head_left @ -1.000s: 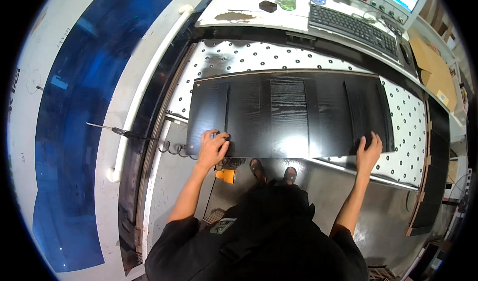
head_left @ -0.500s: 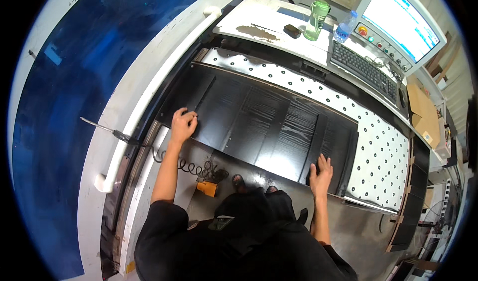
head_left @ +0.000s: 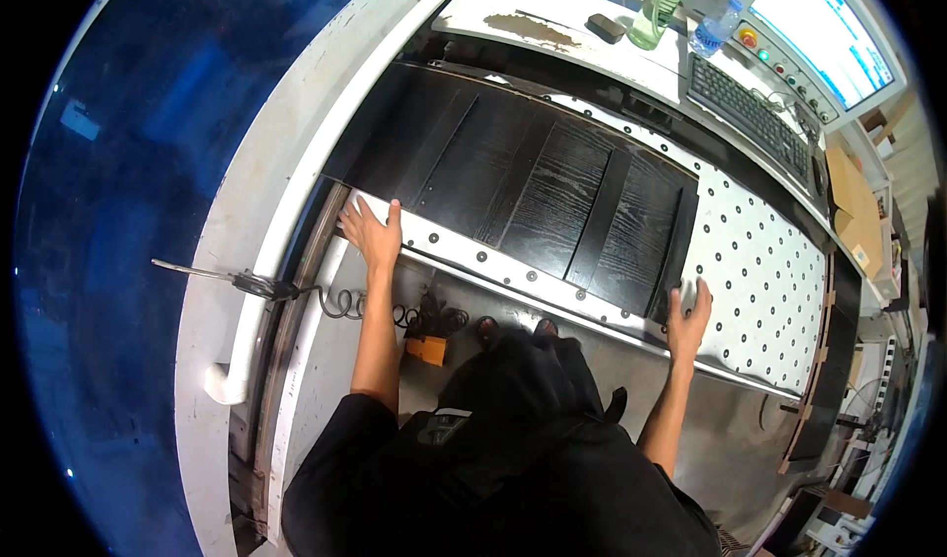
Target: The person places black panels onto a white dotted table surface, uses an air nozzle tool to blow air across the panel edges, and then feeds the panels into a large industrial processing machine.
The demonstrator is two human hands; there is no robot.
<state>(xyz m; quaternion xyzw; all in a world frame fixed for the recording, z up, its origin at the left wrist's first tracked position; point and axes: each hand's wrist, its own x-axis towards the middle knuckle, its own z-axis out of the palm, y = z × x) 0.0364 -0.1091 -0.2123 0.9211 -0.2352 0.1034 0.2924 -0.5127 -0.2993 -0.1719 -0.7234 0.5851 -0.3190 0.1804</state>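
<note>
A long black wood-grain panel (head_left: 557, 177) with raised cross strips lies flat on a white table (head_left: 755, 291) dotted with black round pads. Its left end reaches under the white rail. At the table's near left edge, my left hand (head_left: 373, 236) rests with fingers spread, just off the panel's near side. My right hand (head_left: 690, 322) is by the near right corner of the panel, thumb and fingers apart. The fingers seem to touch that end, though firm contact is hard to make out. Neither hand grips anything.
A white tubular rail (head_left: 326, 152) and a blue translucent screen (head_left: 148, 182) stand on the left. A screwdriver-like tool (head_left: 261, 286) with a coiled cord hangs there. Beyond the table are a green jug (head_left: 656, 14), a water bottle (head_left: 715, 29), a keyboard (head_left: 747, 113) and a monitor (head_left: 824, 34).
The black panel has slid away from me and leftward, baring a dotted strip along the near edge. My left hand has come off the panel; my right has shifted to its right end.
</note>
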